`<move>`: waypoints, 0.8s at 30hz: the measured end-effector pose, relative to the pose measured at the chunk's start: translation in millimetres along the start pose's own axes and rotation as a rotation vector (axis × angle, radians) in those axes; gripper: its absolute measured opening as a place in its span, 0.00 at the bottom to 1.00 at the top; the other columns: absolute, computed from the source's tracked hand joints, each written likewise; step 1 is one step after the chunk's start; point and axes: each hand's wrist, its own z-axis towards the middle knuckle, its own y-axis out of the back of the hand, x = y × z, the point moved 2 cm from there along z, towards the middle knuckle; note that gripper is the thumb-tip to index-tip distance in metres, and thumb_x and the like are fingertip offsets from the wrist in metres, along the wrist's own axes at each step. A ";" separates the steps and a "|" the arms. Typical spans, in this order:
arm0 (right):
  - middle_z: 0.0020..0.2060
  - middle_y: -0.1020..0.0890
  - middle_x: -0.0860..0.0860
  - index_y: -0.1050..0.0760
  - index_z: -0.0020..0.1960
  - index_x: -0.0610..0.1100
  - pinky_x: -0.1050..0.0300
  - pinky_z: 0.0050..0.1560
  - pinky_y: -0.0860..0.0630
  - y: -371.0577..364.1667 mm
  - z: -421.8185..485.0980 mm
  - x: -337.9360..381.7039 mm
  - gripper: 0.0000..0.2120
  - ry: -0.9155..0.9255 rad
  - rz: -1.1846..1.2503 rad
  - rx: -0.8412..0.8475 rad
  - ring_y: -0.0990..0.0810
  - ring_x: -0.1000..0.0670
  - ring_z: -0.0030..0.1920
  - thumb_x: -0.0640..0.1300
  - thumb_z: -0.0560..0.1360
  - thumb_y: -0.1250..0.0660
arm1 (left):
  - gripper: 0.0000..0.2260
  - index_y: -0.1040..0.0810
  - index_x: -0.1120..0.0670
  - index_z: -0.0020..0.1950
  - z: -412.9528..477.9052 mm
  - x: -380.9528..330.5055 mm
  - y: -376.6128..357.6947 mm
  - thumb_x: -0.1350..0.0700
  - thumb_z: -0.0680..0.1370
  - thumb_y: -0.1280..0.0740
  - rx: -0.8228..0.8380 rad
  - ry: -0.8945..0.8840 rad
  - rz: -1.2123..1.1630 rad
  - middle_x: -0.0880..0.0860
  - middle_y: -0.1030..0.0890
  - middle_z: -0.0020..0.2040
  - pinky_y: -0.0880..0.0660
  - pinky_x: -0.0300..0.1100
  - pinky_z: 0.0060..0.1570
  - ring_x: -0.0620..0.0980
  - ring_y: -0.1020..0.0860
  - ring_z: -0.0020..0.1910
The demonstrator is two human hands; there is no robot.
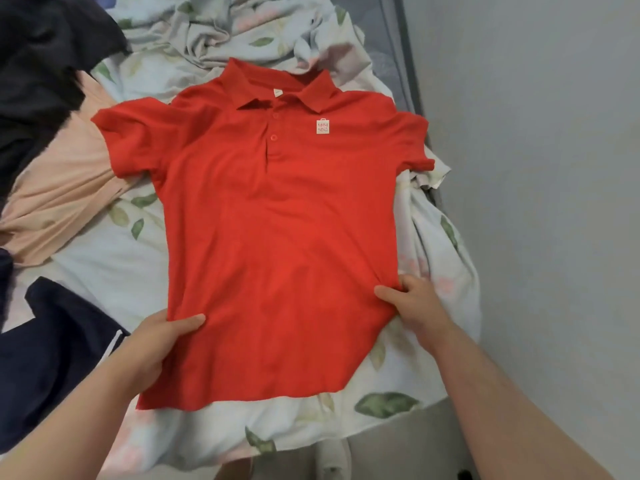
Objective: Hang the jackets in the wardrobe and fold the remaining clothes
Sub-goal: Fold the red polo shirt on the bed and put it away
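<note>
A red short-sleeved polo shirt with a small white chest logo (277, 230) is laid face up, collar away from the camera, on a bed covered by a pale leaf-printed sheet (104, 258). The shirt is held at both side seams near the hem: the left hand (162, 341) is clamped on the left edge, thumb on top and fingers tucked beneath; the right hand (412, 306) is clamped on the right edge the same way. The hands are set well apart, the fabric between them mostly flat with light wrinkles.

The step in hand is judged to be the folding part of the task, with the shirt being spread and squared before the first fold. Next, the sides and sleeves are likely to be brought inward, which calls for the shirt to be kept flat on the uneven bedding.

A peach-coloured garment (59, 188) is lying just beside the left sleeve, possibly touching it. A black garment (38, 64) is piled at the far left, and a navy garment with a white stripe (59, 358) lies near the left forearm. Bunched sheet (436, 230) under the right sleeve and the grey wall (536, 168) close by leave little room on that side.
</note>
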 end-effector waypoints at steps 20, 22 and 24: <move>0.45 0.13 0.51 0.18 0.50 0.44 0.58 0.50 0.19 16.2 -39.6 -30.5 0.12 0.015 0.003 0.337 0.15 0.52 0.46 0.49 0.71 0.25 | 0.06 0.21 0.54 0.56 -42.6 67.9 16.1 0.60 0.81 0.36 -0.170 -0.070 -0.114 0.54 0.16 0.50 0.24 0.47 0.44 0.52 0.20 0.47; 0.47 0.13 0.49 0.18 0.53 0.41 0.58 0.51 0.19 16.7 -53.1 -47.8 0.16 -0.099 -0.186 0.492 0.15 0.51 0.47 0.46 0.68 0.21 | 0.07 0.21 0.54 0.56 -46.0 72.6 12.6 0.60 0.81 0.36 -0.181 -0.084 -0.121 0.53 0.16 0.50 0.24 0.48 0.45 0.52 0.20 0.47; 0.44 0.17 0.50 0.19 0.48 0.34 0.58 0.45 0.22 17.7 -60.6 -60.0 0.15 -0.009 -0.455 0.478 0.17 0.51 0.43 0.44 0.68 0.21 | 0.07 0.21 0.55 0.56 -47.4 78.7 10.7 0.60 0.82 0.37 -0.186 -0.100 -0.115 0.54 0.16 0.50 0.23 0.50 0.48 0.54 0.19 0.49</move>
